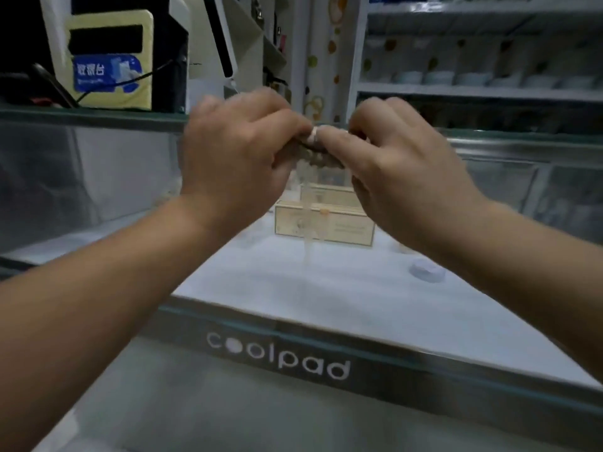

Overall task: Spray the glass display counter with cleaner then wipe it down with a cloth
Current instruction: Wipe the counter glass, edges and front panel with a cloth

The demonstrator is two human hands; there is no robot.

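Observation:
The glass display counter [424, 373] lies below me, with a dark front strip that reads "coolpad". My left hand [238, 158] and my right hand [401, 171] meet above its middle, and both are closed on a small grey-brown bunched thing that looks like a cloth [321, 158]. Most of it is hidden by my fingers. A pale, translucent strand [308, 223] hangs straight down from it towards the counter; blur keeps me from telling what it is. No spray bottle is in view.
Inside the case, cream boxes [342, 223] and a round pale-blue item [427, 270] sit on a white shelf. A yellow device with a blue sticker [107, 60] and cables stand on the raised counter at the back left. White shelves [473, 89] fill the back right.

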